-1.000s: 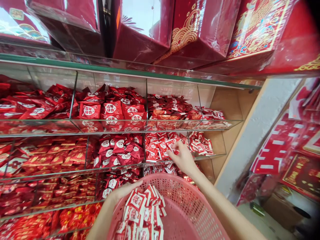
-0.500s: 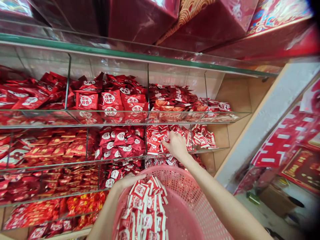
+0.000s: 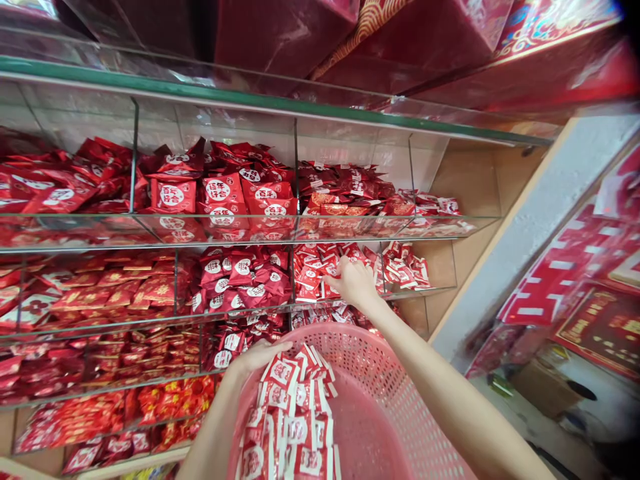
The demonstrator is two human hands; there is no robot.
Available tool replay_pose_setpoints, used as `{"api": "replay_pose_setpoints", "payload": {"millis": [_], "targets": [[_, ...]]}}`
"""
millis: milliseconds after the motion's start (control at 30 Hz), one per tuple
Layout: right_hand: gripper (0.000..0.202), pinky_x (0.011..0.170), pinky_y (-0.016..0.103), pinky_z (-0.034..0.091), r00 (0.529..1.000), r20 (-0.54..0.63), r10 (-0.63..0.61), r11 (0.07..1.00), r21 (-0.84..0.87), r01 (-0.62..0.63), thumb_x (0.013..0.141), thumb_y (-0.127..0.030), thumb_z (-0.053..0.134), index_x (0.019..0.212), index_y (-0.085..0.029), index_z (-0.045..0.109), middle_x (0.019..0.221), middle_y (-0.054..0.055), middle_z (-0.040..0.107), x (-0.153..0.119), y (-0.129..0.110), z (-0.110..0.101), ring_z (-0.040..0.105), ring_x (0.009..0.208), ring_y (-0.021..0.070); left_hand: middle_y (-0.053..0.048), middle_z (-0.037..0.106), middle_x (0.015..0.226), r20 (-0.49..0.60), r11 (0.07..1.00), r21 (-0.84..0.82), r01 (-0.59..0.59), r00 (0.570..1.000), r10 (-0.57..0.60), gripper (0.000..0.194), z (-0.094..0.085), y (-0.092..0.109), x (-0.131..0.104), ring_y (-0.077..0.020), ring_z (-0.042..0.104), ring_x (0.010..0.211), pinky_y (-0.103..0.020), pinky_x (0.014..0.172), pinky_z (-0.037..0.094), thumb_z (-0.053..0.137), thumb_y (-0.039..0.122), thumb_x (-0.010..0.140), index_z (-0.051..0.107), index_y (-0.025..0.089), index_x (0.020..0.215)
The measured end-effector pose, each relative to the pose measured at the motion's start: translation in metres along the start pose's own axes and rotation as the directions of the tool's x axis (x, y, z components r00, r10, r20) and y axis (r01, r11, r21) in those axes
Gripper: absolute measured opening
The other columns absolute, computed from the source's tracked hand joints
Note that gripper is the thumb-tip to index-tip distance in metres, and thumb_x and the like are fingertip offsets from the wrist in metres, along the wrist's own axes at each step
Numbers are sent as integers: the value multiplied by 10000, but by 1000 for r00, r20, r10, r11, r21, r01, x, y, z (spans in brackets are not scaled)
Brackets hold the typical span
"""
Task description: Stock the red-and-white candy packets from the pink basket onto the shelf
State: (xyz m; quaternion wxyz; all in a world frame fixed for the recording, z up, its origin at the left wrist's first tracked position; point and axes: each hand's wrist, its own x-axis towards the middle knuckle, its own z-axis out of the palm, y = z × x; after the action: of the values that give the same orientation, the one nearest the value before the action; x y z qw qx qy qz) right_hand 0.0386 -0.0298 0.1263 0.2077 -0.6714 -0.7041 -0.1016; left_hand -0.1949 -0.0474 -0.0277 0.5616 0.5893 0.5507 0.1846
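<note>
My left hand [image 3: 263, 355] is closed over the left rim of a pink plastic basket [image 3: 387, 393] with holes in its wall. Inside, small red-and-white packets [image 3: 297, 430] lie in overlapping rows along the left side. Beyond the basket, my right hand [image 3: 356, 283] reaches into a glass-fronted shelf compartment of similar red-and-white packets [image 3: 309, 273]. Its thumb points left and stands apart from the forefinger, touching or just over the packets. The other fingertips are hidden behind the hand, and I see no packet lifted.
Glass dividers split the shelves. Dark red packets [image 3: 243, 273] fill the neighbouring compartment; larger red packets [image 3: 220, 193] lie on the shelf above. A green-edged glass shelf [image 3: 240, 100] carries big red boxes [image 3: 280, 40]. A wall edge [image 3: 540, 200] and red hangings [image 3: 555, 273] are at right.
The view has shifted slightly. My right hand stays at the same compartment, its thumb a little further from the forefinger. My left hand keeps its hold on the basket rim.
</note>
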Motion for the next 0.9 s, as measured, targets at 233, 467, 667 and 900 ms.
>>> {"api": "replay_pose_setpoints", "payload": {"millis": [233,467,667,900], "targets": [[271,651,284,340,1000,-27,-7,999,48,8,802,-429,524,887,-173,504,817,80,657,2,3,1,593,837,240,-111,663,848,1,1000,-12,20,1000,-20,582,2,4,-4,-278,611,864,-310,814,442,609,640,647,697,93,825],[243,623,263,352,998,-29,-55,998,25,55,876,-378,432,962,-155,478,793,91,655,5,8,6,618,787,216,-114,662,855,-6,999,-33,15,1000,-15,598,3,4,-4,-285,608,873,-316,818,437,632,643,618,697,89,832],[222,605,257,365,997,-59,-40,999,-23,39,900,-335,390,1011,-174,497,840,109,662,2,7,0,626,778,219,-108,665,828,-20,1000,15,18,1000,-18,569,2,0,-2,-274,615,843,-308,811,440,601,643,654,701,99,790],[244,666,243,392,955,-120,-272,826,480,296,872,-357,436,991,-177,550,874,50,653,-50,13,-33,584,736,138,-121,662,849,-40,998,9,63,997,-63,573,5,12,-9,-289,608,859,-317,774,458,637,633,626,691,90,805]]}}
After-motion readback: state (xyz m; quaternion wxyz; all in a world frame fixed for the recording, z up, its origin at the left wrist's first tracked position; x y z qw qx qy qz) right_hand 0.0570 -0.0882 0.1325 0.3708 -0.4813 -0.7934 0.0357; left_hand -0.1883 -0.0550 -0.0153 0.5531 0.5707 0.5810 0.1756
